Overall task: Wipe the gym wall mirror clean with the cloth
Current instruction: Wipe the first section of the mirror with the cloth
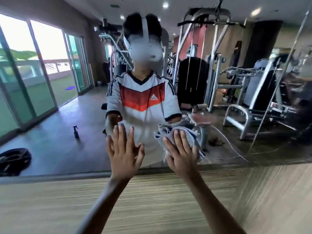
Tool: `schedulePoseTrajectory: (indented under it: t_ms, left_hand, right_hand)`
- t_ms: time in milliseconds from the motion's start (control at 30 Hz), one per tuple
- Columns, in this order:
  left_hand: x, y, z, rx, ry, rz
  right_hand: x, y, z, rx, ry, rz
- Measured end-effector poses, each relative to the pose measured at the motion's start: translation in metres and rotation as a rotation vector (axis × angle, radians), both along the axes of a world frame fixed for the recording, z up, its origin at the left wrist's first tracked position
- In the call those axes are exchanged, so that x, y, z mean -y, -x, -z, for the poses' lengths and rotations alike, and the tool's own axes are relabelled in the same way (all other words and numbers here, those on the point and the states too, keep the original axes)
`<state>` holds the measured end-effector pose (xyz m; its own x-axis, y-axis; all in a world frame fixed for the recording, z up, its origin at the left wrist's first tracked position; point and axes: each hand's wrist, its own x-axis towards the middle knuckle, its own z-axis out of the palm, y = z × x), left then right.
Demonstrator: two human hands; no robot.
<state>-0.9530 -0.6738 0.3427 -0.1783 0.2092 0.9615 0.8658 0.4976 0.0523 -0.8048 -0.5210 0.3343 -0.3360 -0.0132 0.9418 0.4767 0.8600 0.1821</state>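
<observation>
The gym wall mirror (67,107) fills the upper part of the head view, and its lower edge meets a wood-grain wall panel (152,200). A crumpled grey-white cloth (189,132) lies against the glass low and right of centre. My right hand (181,152) presses flat on the cloth with straight, spread fingers. My left hand (124,151) rests flat on the bare glass beside it, fingers straight and spread, holding nothing. The glass reflects my own figure in a white and red jersey, wearing a headset.
The reflection shows a dark spray bottle (76,131) standing on the floor at left, a black helmet-like object (14,161) at lower left, sliding glass doors (33,73) on the left and weight machines (244,98) on the right.
</observation>
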Motion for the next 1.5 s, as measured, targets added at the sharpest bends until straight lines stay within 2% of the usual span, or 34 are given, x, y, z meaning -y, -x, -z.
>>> schedulePoseTrajectory:
  t_ms: [67, 167, 267, 333, 400, 533, 600, 667, 767, 833, 900, 967, 1067, 1167, 1267, 1433, 1500]
  left_hand:
    - [0.02, 0.018, 0.005, 0.059, -0.026, -0.026]
    - [0.048, 0.044, 0.008, 0.119, -0.027, -0.084]
    - [0.06, 0.057, 0.009, 0.109, -0.016, -0.108]
    - [0.059, 0.057, 0.008, 0.085, -0.021, -0.1]
    - [0.059, 0.058, 0.009, 0.088, -0.031, -0.078]
    - [0.076, 0.075, 0.013, 0.112, -0.044, -0.067]
    - [0.093, 0.09, 0.015, 0.108, -0.055, -0.082]
    - [0.112, 0.108, 0.016, 0.113, -0.058, -0.089]
    - [0.127, 0.126, 0.014, 0.108, -0.041, -0.081]
    - [0.129, 0.125, 0.016, 0.102, -0.022, -0.066]
    - [0.133, 0.129, 0.017, 0.117, -0.01, -0.053]
    - [0.142, 0.137, 0.016, 0.118, -0.017, -0.064]
    - [0.164, 0.155, 0.014, 0.135, -0.037, -0.042]
    - [0.191, 0.176, 0.016, 0.224, -0.064, -0.022]
    - [0.216, 0.2, 0.019, 0.291, -0.078, -0.029]
    - [0.248, 0.226, 0.014, 0.326, -0.079, -0.059]
    - [0.263, 0.235, 0.014, 0.356, -0.06, -0.071]
  right_hand:
    - [-0.02, -0.022, 0.011, 0.054, -0.057, 0.012]
    - [-0.037, -0.032, -0.009, -0.116, 0.043, 0.078]
    - [-0.007, 0.005, -0.054, -0.31, 0.213, 0.101]
    - [0.03, 0.04, -0.07, -0.329, 0.225, 0.076]
    - [0.064, 0.071, -0.064, -0.237, 0.12, 0.004]
    - [0.084, 0.077, -0.021, 0.131, -0.127, -0.084]
    - [0.07, 0.059, -0.008, 0.174, -0.148, -0.063]
    - [0.06, 0.048, -0.01, 0.064, -0.02, -0.008]
    - [0.083, 0.078, -0.056, -0.416, 0.396, 0.027]
    - [0.117, 0.116, -0.09, -0.534, 0.493, -0.024]
    - [0.152, 0.153, -0.101, -0.435, 0.338, -0.054]
    - [0.175, 0.173, -0.082, -0.232, 0.156, -0.092]
    - [0.177, 0.165, -0.032, 0.136, -0.109, -0.087]
    - [0.154, 0.138, -0.006, 0.281, -0.253, -0.066]
    - [0.143, 0.131, -0.029, 0.203, -0.226, -0.027]
    - [0.195, 0.196, -0.094, -0.176, -0.021, 0.012]
    - [0.23, 0.23, -0.092, -0.178, -0.006, -0.039]
